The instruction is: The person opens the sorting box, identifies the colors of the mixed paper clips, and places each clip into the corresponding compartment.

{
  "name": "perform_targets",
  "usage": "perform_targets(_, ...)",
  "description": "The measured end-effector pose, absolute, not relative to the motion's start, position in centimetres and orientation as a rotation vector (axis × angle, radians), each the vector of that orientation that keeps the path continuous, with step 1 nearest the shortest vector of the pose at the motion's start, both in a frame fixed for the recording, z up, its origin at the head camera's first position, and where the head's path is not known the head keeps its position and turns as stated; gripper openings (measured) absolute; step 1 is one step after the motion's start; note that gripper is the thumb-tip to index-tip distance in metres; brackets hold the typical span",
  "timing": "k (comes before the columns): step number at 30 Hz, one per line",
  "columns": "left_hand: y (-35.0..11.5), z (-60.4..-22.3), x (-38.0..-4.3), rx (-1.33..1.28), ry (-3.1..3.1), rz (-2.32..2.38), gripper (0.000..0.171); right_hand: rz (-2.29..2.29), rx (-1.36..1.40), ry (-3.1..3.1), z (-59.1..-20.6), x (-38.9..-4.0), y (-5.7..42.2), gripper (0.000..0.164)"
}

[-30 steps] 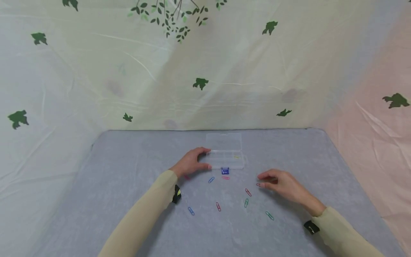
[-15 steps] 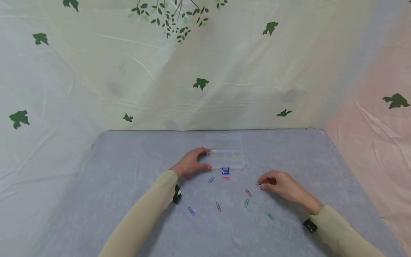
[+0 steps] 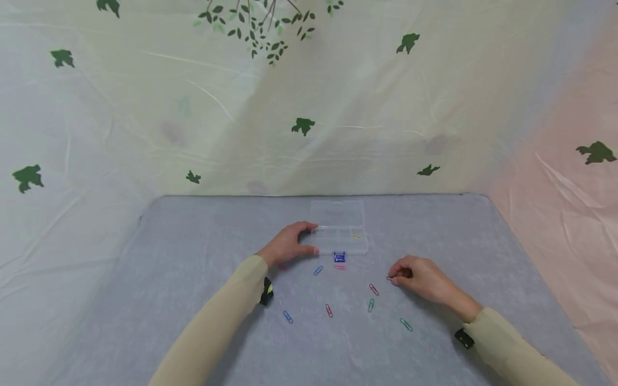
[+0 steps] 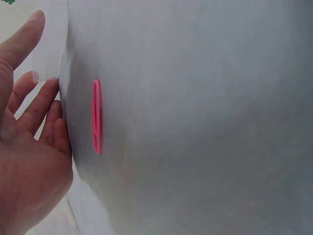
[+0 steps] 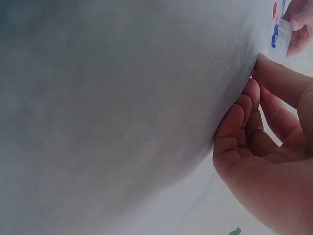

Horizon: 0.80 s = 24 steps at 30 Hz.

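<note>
My left hand (image 3: 287, 245) grips the left end of a clear plastic compartment box (image 3: 330, 245), thumb at the near corner and fingers at the far one. Its lid (image 3: 338, 213) is swung back, and a blue latch (image 3: 339, 257) hangs at the front. One yellow paper clip (image 3: 356, 236) lies in a right-hand compartment. To the right of the box, my right hand (image 3: 425, 276) pinches a red paper clip (image 3: 389, 278) between thumb and forefinger, low at the cloth; most of that clip is hidden by the fingertips. A pink paper clip (image 4: 97, 117) lies beside my left wrist.
Several loose paper clips are scattered on the grey cloth in front of the box: blue (image 3: 318, 271), pink (image 3: 340, 267), red (image 3: 374, 289), green (image 3: 370, 305) and others. A pale curtain with leaf prints (image 3: 303, 126) rises behind the table.
The thumb and forefinger of my right hand have closed together on the red paper clip. My left hand and the box have stayed in place.
</note>
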<state>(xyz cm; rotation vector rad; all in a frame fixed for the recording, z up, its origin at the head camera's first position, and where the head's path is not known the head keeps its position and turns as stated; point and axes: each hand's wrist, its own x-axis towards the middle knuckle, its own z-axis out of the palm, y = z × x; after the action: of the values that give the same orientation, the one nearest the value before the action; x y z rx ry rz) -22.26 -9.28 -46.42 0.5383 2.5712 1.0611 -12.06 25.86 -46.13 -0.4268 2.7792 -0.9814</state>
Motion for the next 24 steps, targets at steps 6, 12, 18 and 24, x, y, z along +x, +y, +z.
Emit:
perform_targets(6,-9.2,-46.4,-22.1,0.518,2.575,1.064,0.069,-0.936,-0.426,2.793,-46.1,-12.0,25.8,0.009)
perform_targets(12,-9.2,-46.4,-22.1,0.513,2.572,1.069,0.069,-0.959,-0.419,2.784,-45.9,-11.9,25.8,0.008)
perform_targets(18,-9.2,-46.5,-22.1,0.517,2.57,1.061,0.068,-0.992,-0.42,2.785,-45.5,-12.0,25.8,0.008)
perform_targets(24,-9.3,-46.4,-22.2,0.528,2.568,1.066,0.068,-1.031,-0.443,2.811,-44.7,-12.2,25.7,0.009)
